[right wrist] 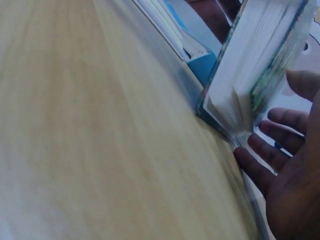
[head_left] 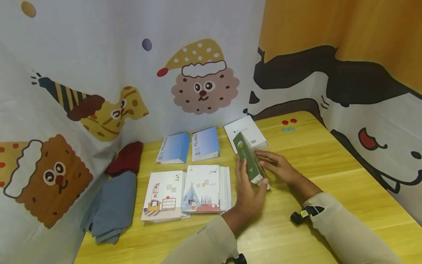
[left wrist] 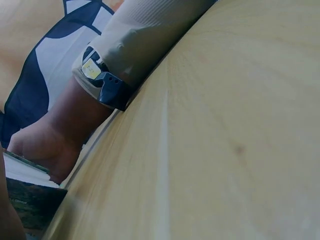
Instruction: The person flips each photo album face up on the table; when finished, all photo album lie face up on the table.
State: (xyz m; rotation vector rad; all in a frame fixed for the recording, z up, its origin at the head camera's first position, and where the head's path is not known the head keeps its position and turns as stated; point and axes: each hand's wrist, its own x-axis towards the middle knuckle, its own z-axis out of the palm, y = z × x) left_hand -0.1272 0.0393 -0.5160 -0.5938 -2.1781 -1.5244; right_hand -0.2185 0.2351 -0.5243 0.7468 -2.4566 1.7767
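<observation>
In the head view, a thick green book (head_left: pixel 248 158) stands on its edge near the middle of the table, tilted, with its page block showing. My left hand (head_left: pixel 248 200) grips it, fingers along the green cover and thumb at the near end. On the other side, my right hand (head_left: pixel 281 168) is beside the book with its fingers extended. The right wrist view shows the book's white pages (right wrist: pixel 247 65) slightly fanned at the lower corner, close to the spread fingers (right wrist: pixel 272 152). Just behind lies a white book (head_left: pixel 245 128), partly covered by the green one.
Two blue "POLAROID" albums (head_left: pixel 205 143) lie at the back. Nearer are white illustrated books (head_left: pixel 165 194), one set overlapping another (head_left: pixel 206 176). Grey cloth (head_left: pixel 113 205) and dark red cloth (head_left: pixel 126 159) lie at left. Several small red and pale blue buttons (head_left: pixel 285 122) sit at back right.
</observation>
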